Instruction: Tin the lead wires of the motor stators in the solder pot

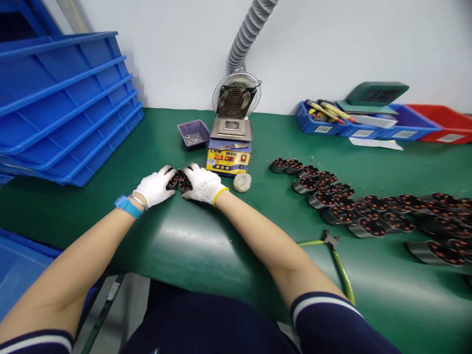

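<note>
gloves cover both hands, white knit. the left hand [155, 188] lies palm down on the green bench mat [191, 246], fingers curved over the left side of a small cluster of wound stators [180, 181]. the right hand [203, 184] lies the same way on the cluster's right side, fingers bent around it. both hands touch the parts and cup them from either side; whether any single part is actually gripped cannot be told. the cluster sits on the mat between the two hands, just in front of the solder pot unit [229, 156].

a blue wrist strap [128, 206] sits on the left wrist; the right glove has a yellow cuff.

a small round tin [242, 182] stands just right of the right hand. a purple tray [193, 132] sits beside the unit on its left. behind the unit a fan guard [236, 97] joins a grey ribbed hose [248, 30].

further right, well apart from the hands, a long row of stators [354, 206] lies on the mat. green-handled cutters [334, 246] lie near the bench edge below that row.

stacked blue crates [62, 98] stand at far left. blue bins [332, 120] and a red bin [448, 123] line the wall at right.
</note>
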Motion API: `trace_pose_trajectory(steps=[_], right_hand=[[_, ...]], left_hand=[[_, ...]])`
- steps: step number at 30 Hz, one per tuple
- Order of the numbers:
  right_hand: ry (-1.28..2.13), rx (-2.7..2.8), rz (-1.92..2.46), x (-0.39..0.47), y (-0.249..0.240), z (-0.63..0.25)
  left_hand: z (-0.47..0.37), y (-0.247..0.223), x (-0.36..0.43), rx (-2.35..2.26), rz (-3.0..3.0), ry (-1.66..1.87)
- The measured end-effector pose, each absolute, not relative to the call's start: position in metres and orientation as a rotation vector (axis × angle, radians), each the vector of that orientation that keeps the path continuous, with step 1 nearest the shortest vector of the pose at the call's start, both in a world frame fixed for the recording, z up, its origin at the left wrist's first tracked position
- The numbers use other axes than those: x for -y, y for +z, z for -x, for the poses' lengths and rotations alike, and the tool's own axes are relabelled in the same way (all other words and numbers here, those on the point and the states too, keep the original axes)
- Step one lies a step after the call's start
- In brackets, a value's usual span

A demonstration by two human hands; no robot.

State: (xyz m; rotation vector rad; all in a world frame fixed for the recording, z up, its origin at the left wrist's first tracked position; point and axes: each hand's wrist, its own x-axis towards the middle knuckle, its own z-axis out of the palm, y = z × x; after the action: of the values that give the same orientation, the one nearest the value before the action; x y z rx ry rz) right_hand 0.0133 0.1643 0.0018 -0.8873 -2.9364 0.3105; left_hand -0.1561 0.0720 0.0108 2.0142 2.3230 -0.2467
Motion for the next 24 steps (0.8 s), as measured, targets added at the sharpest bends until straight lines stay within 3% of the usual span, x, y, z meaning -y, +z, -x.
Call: trace_pose_trajectory(steps=[6, 16, 24], right_hand=[[0.456, 2.925, 0.994, -0.156, 0.002, -0.002], [0.333, 3.041, 1.052, -0.152, 0.004, 0.004], [0.278, 3.119, 0.826, -0.166, -0.012, -0.007]], left_hand=[[0.162, 0.010, -0.069, -2.311, -2.025, -0.191], [0.154, 0.005, -0.063, -2.287, -2.048, -0.075], [0.153, 0.004, -0.062, -2.132, -2.067, 0.055]])
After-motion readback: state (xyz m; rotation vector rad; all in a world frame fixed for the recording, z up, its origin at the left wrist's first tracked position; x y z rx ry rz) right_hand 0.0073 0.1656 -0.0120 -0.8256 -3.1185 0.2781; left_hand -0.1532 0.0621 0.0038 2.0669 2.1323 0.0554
